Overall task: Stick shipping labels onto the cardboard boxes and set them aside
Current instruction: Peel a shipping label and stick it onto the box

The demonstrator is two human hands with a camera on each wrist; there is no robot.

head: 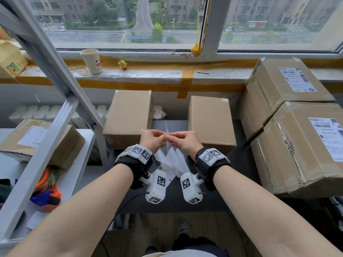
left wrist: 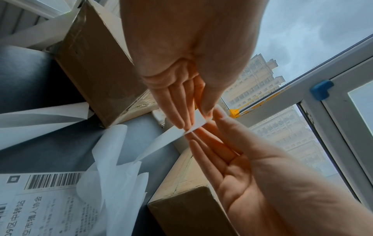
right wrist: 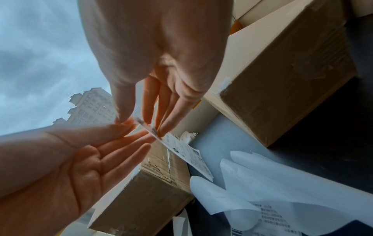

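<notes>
Left hand (head: 152,139) and right hand (head: 182,140) both pinch one corner of a shipping label (right wrist: 182,149), thumbs against fingertips, held edge-on above the dark table (head: 239,164), probably to split label from backing. Two unlabelled boxes wait just beyond: the left box (head: 128,115), the right box (head: 210,119).

Light: soft overcast daylight from the window (head: 118,21) beyond the fingertips | Shadows: faint, diffuse | Head view: sharp, straight frames bowed at the edges | Wrist views: dimmer, bluish, palms backlit and glowing orange, near skin soft, strong wide-angle stretch.
</notes>
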